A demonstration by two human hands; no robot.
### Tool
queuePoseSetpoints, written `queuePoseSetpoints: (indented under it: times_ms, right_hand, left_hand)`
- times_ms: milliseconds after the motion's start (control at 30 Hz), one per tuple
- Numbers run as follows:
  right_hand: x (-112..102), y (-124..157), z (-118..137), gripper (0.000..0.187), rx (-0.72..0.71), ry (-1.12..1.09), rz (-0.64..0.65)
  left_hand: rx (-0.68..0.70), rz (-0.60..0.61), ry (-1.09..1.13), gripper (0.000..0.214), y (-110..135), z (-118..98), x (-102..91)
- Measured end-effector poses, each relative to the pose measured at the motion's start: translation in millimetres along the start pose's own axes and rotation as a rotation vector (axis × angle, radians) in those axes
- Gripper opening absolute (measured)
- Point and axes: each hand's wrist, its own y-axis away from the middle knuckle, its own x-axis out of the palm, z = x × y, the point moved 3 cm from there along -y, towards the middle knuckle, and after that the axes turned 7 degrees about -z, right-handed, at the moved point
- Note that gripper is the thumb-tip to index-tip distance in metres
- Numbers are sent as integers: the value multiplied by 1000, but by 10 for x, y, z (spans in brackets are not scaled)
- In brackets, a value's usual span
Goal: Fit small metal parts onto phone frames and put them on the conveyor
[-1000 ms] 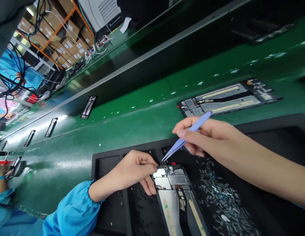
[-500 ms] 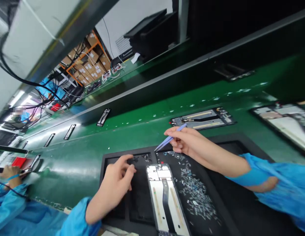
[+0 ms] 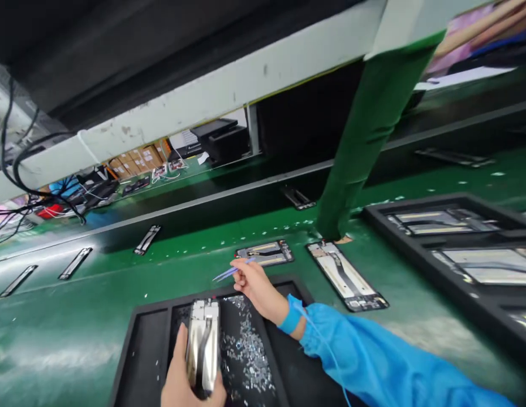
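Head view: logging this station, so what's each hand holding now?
Left hand: holding a phone frame.
Right hand: holding blue tweezers.

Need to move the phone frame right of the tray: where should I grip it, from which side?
Probably by its long edges, from above: the phone frame lies flat, and those straight sides stand clear of the dark strip down its middle.

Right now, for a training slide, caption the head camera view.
Left hand holds a phone mid-frame over a black tray of small metal parts while the right hand pinches light-blue tweezers.
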Motion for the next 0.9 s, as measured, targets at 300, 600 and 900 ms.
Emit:
queuePoseSetpoints:
  times_ms: [300, 600, 900]
  right_hand:
    - [7, -137, -121, 22, 5, -180, -30]
    - [23, -317, -261, 57, 47, -241, -11]
    - [11, -122, 40, 52, 78, -267, -64]
  left_hand:
    - [195, -72, -81, 52, -2810, -1079, 374]
    - [263, -256, -206, 40, -3620, -1177, 1096]
    - [45, -343, -332, 39, -3702, -193, -267]
